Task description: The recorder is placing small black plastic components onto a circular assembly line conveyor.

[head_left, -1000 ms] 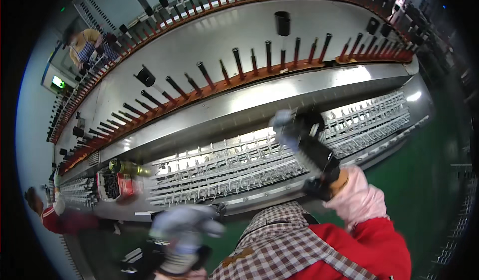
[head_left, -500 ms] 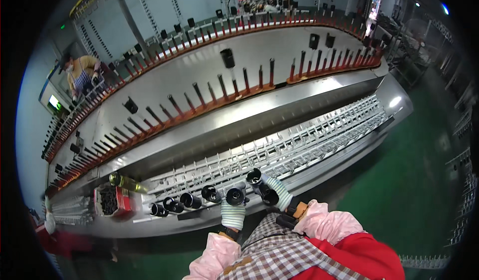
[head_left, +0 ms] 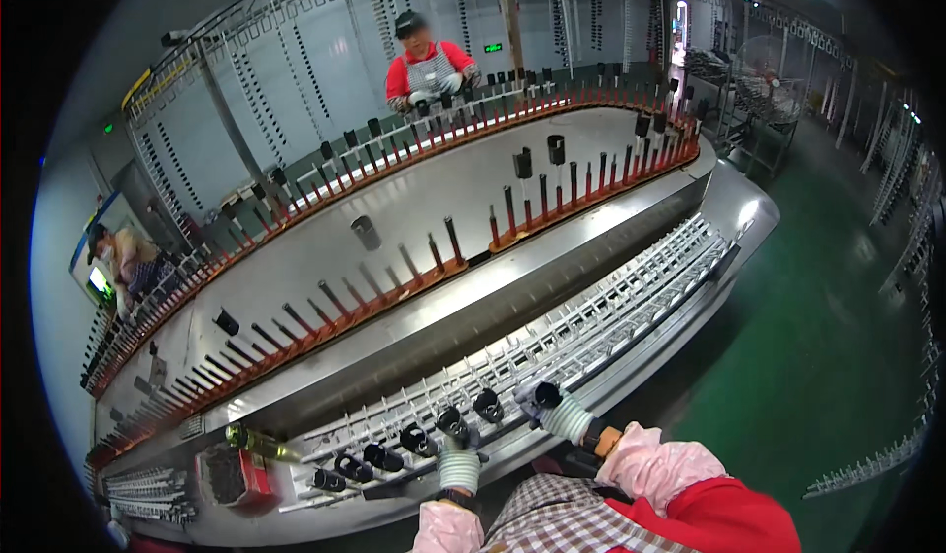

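L hand gloved, closed on a black tube at the wire rack. R hand gripping another black tube just beside. More tubes in row to the L. Beyond: conveyor w/ red-based pins, person in red on far side.

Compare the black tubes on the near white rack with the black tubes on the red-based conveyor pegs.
The black tubes on the white wire rack lie tilted in a close row, open ends facing up at the camera, beside the person's gloved left hand and right hand. The black tubes on the conveyor pegs stand upright, scattered, most pegs bare. Both are short, dark and cylindrical.
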A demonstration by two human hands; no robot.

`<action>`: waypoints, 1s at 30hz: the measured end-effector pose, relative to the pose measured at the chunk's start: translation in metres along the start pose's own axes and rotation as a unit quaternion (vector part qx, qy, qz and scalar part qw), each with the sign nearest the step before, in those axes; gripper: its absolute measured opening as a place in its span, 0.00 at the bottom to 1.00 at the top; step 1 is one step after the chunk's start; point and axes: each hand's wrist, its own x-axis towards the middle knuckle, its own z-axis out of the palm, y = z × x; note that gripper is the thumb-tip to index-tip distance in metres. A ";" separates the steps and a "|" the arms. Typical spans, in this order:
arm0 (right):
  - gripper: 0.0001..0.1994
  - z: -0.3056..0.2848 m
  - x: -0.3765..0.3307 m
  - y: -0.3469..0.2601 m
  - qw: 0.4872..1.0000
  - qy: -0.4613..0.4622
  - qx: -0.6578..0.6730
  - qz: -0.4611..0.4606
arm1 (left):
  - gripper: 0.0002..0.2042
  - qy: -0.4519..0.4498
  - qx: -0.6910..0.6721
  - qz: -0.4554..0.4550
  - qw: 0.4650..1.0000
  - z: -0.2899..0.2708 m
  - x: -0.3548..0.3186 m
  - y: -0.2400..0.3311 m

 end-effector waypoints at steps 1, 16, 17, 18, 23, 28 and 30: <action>0.10 -0.004 0.019 0.035 0.931 0.100 -0.213 -0.280 | 0.11 -0.011 0.022 -0.002 1.000 0.003 0.001 0.007; 0.22 -0.090 0.032 -0.036 0.945 -0.288 -0.013 0.152 | 0.19 -0.193 0.064 0.170 0.964 0.032 -0.045 0.268; 0.22 -0.112 0.036 -0.030 0.952 -0.296 -0.027 0.075 | 0.20 -0.190 0.050 0.171 0.966 0.046 -0.004 0.277; 0.23 -0.134 0.040 -0.015 0.949 -0.312 -0.042 -0.006 | 0.20 -0.177 0.033 0.171 0.969 0.062 0.045 0.275; 0.19 -0.262 0.108 -0.003 0.973 -0.180 -0.046 -0.139 | 0.24 -0.025 0.037 0.190 0.981 0.167 0.265 0.281; 0.19 -0.415 0.191 -0.018 0.993 0.059 -0.039 -0.099 | 0.23 0.122 -0.054 0.097 0.986 0.205 0.380 0.281; 0.20 -0.461 0.236 0.000 0.974 0.128 -0.094 -0.164 | 0.17 0.261 -0.070 0.180 0.946 0.202 0.393 0.296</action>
